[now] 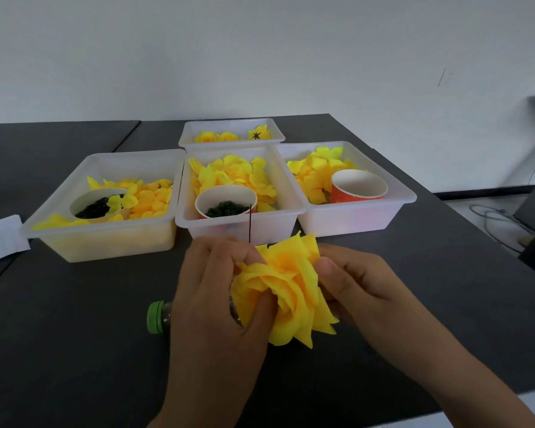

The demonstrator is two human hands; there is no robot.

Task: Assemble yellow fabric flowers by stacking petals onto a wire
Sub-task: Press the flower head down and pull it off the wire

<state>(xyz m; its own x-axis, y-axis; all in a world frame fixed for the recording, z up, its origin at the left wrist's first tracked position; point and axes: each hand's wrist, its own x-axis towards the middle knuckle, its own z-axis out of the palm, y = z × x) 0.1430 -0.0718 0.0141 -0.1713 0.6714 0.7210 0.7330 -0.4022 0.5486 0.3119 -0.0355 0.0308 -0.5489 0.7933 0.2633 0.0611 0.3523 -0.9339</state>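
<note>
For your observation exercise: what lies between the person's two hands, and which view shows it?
In the head view, the yellow fabric flower lies between the left hand and right hand, gripped by both, with the thin dark wire rising above it.

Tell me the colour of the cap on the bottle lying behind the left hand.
Green: the bottle cap shows clearly in the head view.
</note>
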